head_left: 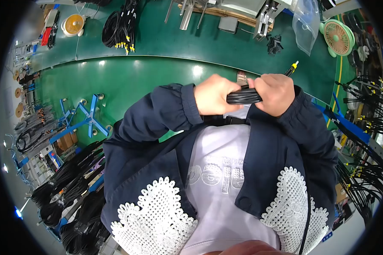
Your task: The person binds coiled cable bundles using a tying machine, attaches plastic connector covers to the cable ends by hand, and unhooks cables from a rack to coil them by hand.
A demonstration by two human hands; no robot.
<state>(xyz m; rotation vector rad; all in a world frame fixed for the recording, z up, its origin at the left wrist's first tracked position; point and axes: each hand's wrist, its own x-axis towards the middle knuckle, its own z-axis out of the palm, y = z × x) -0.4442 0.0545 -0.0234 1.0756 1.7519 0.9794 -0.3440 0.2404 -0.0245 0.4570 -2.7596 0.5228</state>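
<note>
Both hands hold a folded bundle of black cable (244,96) in front of the body, near the bench's front edge. My left hand (275,94) is closed around the bundle's right end. A yellow and silver connector (294,66) sticks out above that hand on a black cable. On the bundle's other end, my right hand (217,95) is closed, with fingers and thumb wrapped round the cable. The fingertips are partly hidden behind the bundle.
On the green bench (174,40) lie black cables with yellow ends (125,27), small black parts (275,44) and a clear plastic bag (306,25). Fans (73,24) stand at both sides. A blue wheeled base (89,119) is on the floor; cables hang at right.
</note>
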